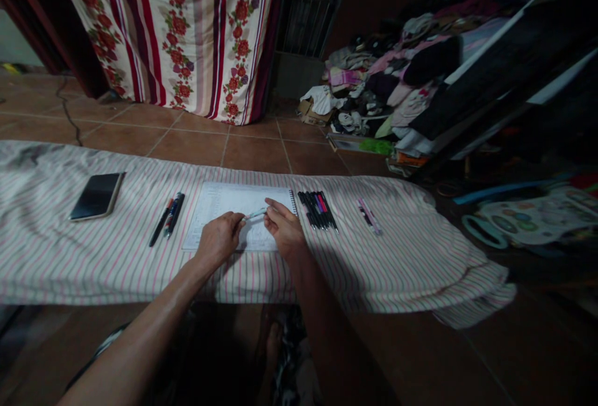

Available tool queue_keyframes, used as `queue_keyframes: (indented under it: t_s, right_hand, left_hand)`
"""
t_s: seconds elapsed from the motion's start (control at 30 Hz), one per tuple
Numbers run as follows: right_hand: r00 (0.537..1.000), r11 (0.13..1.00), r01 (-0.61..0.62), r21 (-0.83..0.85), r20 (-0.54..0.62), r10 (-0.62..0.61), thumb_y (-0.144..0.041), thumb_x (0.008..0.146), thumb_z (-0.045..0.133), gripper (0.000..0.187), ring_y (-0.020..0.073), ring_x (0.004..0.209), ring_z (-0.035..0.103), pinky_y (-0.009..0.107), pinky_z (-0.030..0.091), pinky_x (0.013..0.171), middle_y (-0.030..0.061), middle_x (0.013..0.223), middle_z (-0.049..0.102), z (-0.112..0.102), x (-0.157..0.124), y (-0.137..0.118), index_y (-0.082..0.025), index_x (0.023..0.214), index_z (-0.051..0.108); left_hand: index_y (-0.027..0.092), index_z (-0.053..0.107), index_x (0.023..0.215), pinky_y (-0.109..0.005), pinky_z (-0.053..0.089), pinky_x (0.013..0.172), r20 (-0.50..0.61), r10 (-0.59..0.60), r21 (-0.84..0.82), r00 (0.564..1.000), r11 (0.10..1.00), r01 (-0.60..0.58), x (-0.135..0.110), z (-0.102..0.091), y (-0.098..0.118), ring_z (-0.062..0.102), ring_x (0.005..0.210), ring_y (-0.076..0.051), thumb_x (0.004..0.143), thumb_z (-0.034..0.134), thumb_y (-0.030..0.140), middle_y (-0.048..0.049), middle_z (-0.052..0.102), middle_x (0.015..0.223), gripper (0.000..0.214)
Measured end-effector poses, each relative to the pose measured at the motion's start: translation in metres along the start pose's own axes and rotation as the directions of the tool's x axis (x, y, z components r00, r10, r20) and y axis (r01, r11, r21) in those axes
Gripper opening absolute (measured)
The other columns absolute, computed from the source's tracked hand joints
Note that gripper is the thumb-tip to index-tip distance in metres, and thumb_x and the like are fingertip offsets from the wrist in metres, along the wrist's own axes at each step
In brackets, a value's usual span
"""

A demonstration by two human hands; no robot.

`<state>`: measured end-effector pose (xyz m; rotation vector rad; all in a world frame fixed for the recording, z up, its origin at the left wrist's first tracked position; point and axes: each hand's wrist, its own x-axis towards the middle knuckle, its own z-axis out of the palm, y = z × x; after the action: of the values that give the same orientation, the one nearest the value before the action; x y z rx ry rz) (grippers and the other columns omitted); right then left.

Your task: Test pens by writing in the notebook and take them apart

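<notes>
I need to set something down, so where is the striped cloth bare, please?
Bare cloth: right of the pinkish pens, and between phone and leftmost pens. Crowded: notebook, beneath left hand and right hand, plus adjacent pen row.

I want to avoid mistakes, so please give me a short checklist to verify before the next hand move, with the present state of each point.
1. Pen in the left hand: ok, its fingers hold one end.
2. Right hand gripping the pen's other end: cannot tell; its fingers are at that end.
3. Pen tip bare: cannot tell, too small.
4. Spiral notebook page uncovered: not ok, both hands are over it.
5. Row of pens lying together: ok, right of the notebook.
6. Phone away from both hands: ok, far left.
</notes>
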<state>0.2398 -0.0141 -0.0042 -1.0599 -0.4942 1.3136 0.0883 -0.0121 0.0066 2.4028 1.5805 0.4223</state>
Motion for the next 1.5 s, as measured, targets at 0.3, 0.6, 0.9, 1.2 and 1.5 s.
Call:
queue_keyframes:
  t_s: [0.3,0.6,0.9,1.2,1.5]
  right_hand:
    - [0.988,0.992,-0.044,-0.121,-0.155,0.025,-0.027,0.055,0.077,0.021,0.0036,0.045,0.045,0.016,0.034,0.043,-0.0009,0.054,0.060,0.000,0.002,0.001,-0.014,0.057,0.060]
    - [0.993,0.994,-0.106,0.033,-0.046,0.108,-0.023,0.056,0.075,0.019,0.0062,0.054,0.053,0.017,0.040,0.047,0.0008,0.071,0.066,0.002,-0.003,-0.007,-0.017,0.072,0.066]
    - [0.982,0.976,-0.010,-0.217,-0.184,-0.031,-0.034,0.049,0.079,0.027,0.0039,0.045,0.042,0.017,0.028,0.040,-0.0009,0.054,0.061,-0.006,0.007,0.004,-0.015,0.058,0.061]
    - [0.990,0.995,-0.052,-0.081,-0.137,0.040,-0.031,0.049,0.079,0.028,0.0069,0.054,0.054,0.018,0.040,0.047,0.0012,0.072,0.066,-0.001,0.001,-0.002,-0.017,0.069,0.065]
    - [0.978,0.945,0.073,-0.319,-0.165,-0.131,-0.038,0.052,0.075,0.026,0.0053,0.045,0.042,0.019,0.028,0.040,-0.0005,0.053,0.061,-0.008,0.008,0.007,-0.015,0.058,0.064]
  left_hand:
    - [0.020,0.060,0.102,-0.025,0.039,0.063,-0.019,0.014,0.049,1.000,0.999,-0.014,-0.002,0.000,0.003,0.061,0.079,-0.018,0.090,0.035,0.029,-0.0055,0.064,0.089,0.029]
    - [0.020,0.060,0.101,-0.026,0.040,0.065,0.007,-0.019,0.041,1.000,0.999,0.019,-0.001,0.000,0.005,0.062,0.082,-0.019,0.089,0.035,0.026,-0.0063,0.065,0.092,0.028]
    - [0.020,0.060,0.100,-0.025,0.039,0.064,0.021,-0.021,0.066,1.000,0.998,0.019,-0.002,0.000,0.007,0.062,0.080,-0.018,0.089,0.035,0.027,-0.0055,0.065,0.091,0.028]
    - [0.019,0.061,0.099,-0.026,0.040,0.064,0.023,-0.021,0.073,1.000,0.997,0.019,-0.001,0.000,0.008,0.062,0.080,-0.019,0.090,0.034,0.026,-0.0061,0.065,0.090,0.029]
    - [0.020,0.060,0.099,-0.026,0.040,0.065,0.027,-0.005,0.072,1.000,0.997,0.003,-0.002,0.000,0.009,0.062,0.081,-0.019,0.090,0.034,0.026,-0.0060,0.065,0.089,0.029]
